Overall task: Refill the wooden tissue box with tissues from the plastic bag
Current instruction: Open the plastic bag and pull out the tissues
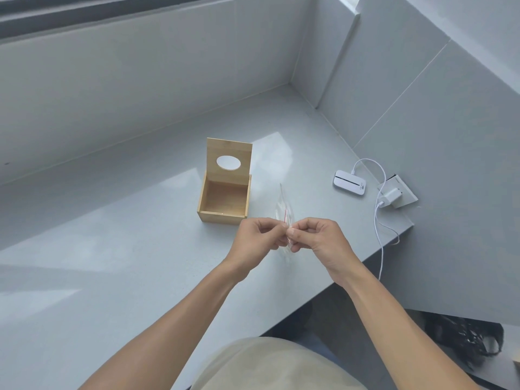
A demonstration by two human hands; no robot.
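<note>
The wooden tissue box (223,212) stands on the grey counter with its lid (228,159) tipped up at the back, an oval hole in it. The inside of the box looks bare. Just right of the box and nearer to me, a clear plastic bag (283,211) with a red strip is held edge-on above the counter. My left hand (257,237) and my right hand (315,236) pinch the bag's near edge from either side, fingertips almost touching. The bag is thin and see-through; I cannot make out tissues in it.
A white pocket device (349,182) lies at the right, wired by a white cable (378,220) to a charger (389,197) in a wall socket. The counter (112,249) ends at a slanted edge on the right; walls close the back and right.
</note>
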